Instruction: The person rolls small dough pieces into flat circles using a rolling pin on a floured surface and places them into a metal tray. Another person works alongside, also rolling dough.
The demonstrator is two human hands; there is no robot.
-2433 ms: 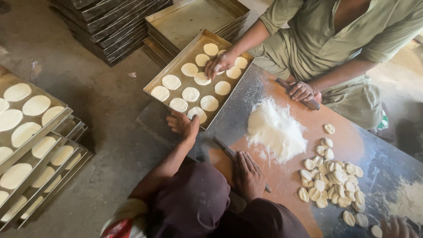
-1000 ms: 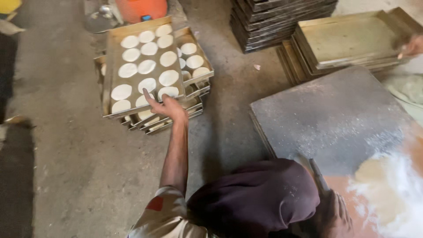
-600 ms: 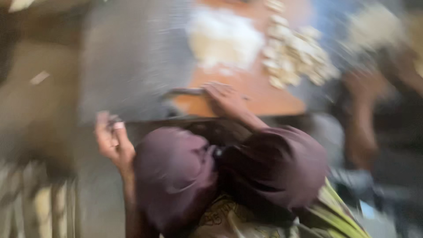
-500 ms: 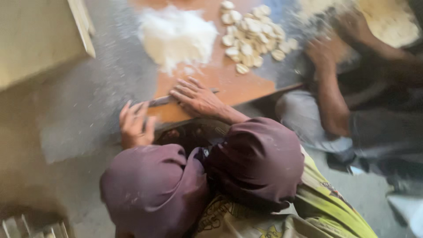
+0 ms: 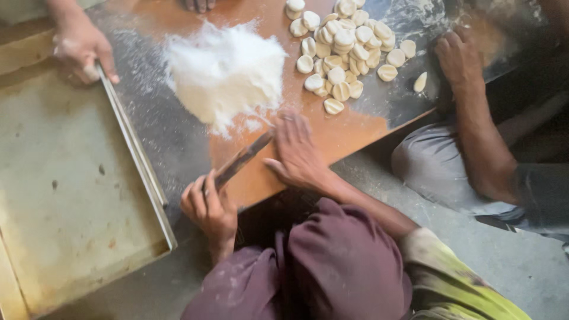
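Since earlier frame, left hand (image 5: pixel 208 204) moved onto stick (image 5: pixel 240 160), fingers now curled round its 7 o'clock end; long axis runs 7 to 1 o'clock toward flour (image 5: pixel 225 71). Right hand (image 5: pixel 296 151) flat, open, empty, touching board (image 5: pixel 338 133) beside stick's far end, nearer flour

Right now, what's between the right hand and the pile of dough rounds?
Head view: only bare, flour-dusted board. The right hand lies flat on it, the dough rounds beyond its fingertips, the flour heap off to the side.

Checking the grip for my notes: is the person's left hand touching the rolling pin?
Touching. The head view shows the left hand with fingers curled around the near end of the rolling pin.
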